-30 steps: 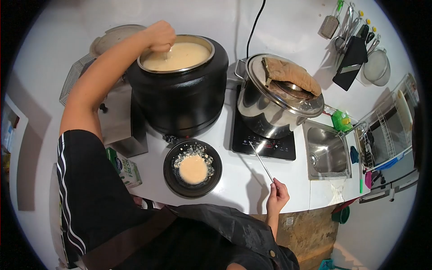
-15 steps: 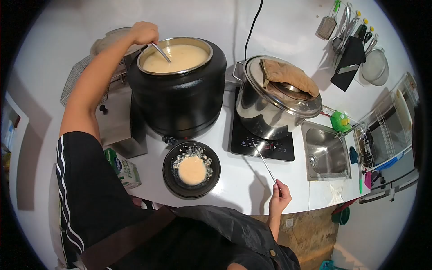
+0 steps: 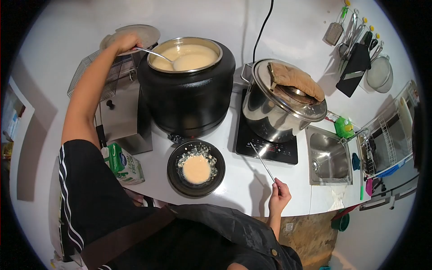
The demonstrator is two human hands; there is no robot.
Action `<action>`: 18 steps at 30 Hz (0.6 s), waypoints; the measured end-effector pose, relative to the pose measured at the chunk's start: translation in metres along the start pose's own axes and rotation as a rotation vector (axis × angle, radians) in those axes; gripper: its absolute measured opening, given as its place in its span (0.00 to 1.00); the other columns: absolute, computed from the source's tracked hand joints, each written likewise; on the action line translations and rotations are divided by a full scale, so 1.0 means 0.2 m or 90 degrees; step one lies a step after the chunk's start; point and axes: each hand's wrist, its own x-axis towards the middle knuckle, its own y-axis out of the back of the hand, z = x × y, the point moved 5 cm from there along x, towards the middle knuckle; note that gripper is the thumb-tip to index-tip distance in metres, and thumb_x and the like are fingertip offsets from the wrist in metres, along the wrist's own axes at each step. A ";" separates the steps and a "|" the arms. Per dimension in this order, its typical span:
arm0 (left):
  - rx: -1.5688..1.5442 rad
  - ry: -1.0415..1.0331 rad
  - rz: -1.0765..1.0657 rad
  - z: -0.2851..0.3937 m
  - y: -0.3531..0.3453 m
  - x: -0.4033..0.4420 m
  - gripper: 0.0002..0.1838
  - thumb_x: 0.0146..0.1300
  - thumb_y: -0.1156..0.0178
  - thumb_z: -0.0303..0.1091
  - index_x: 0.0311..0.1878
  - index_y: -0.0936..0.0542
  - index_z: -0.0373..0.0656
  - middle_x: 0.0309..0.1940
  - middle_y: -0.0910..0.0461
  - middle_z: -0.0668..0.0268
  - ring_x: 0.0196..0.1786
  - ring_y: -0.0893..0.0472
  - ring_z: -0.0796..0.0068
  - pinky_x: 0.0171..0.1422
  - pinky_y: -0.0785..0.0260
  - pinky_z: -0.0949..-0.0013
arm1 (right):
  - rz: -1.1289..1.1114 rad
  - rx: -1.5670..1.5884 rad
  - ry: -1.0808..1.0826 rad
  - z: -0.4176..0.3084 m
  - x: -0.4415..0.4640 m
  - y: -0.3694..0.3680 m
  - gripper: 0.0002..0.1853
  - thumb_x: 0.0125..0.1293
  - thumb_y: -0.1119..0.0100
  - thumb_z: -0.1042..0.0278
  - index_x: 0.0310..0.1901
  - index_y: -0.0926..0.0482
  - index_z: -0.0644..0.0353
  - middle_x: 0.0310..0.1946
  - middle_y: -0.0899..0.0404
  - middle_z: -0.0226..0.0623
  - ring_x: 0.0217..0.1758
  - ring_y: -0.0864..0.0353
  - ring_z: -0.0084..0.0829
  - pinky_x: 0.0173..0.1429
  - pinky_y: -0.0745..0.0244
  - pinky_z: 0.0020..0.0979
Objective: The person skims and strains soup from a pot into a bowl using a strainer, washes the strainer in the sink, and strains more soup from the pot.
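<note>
My left hand (image 3: 127, 42) is closed around the handle of a metal ladle (image 3: 156, 54), at the left rim of a black soup kettle (image 3: 186, 96). The ladle's bowl end lies in the creamy pale soup (image 3: 202, 56), partly covered by it. Low on the right, my right hand (image 3: 280, 193) grips a thin metal rod (image 3: 264, 165); its far tip is over the front of the induction cooker (image 3: 288, 156), and I cannot tell whether it touches. In front of the kettle sits a dark bowl (image 3: 173, 182) with cream-coloured liquid (image 3: 196, 169) and pale crumbly bits round it.
A lidded steel pot (image 3: 265, 114) with a brown cloth mitt (image 3: 297, 80) on top stands on the cooker. A green-and-white carton (image 3: 126, 167) and a steel fryer (image 3: 121, 123) are at left. The sink (image 3: 330, 155) lies at right, with utensils (image 3: 353, 58) hanging above.
My left hand has moved left and down, tilting the ladle's handle lower over the rim, and the ladle's bowl end now shows at the soup's surface. My right hand still holds the rod.
</note>
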 end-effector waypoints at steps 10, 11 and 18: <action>0.071 -0.010 -0.031 0.01 0.01 -0.12 0.15 0.51 0.54 0.34 0.12 0.34 0.42 0.09 0.40 0.72 0.15 0.42 0.80 0.22 0.49 0.71 | -0.015 0.018 -0.009 0.01 0.00 -0.01 0.08 0.61 0.43 0.77 0.41 0.19 0.67 0.31 0.22 0.36 0.30 0.27 0.21 0.32 0.33 0.20; 0.064 0.001 -0.020 0.00 0.01 -0.13 0.14 0.51 0.53 0.35 0.12 0.33 0.42 0.09 0.39 0.71 0.15 0.41 0.79 0.23 0.48 0.71 | -0.014 0.020 -0.006 0.01 0.00 -0.01 0.08 0.61 0.43 0.77 0.41 0.19 0.67 0.30 0.22 0.36 0.29 0.28 0.20 0.32 0.33 0.20; 0.166 -0.023 0.056 -0.11 0.01 -0.12 0.12 0.51 0.52 0.36 0.20 0.23 0.42 0.14 0.31 0.67 0.21 0.32 0.75 0.28 0.42 0.68 | -0.020 0.021 -0.005 0.01 0.00 -0.02 0.08 0.61 0.43 0.77 0.41 0.19 0.67 0.29 0.23 0.35 0.28 0.28 0.20 0.31 0.34 0.20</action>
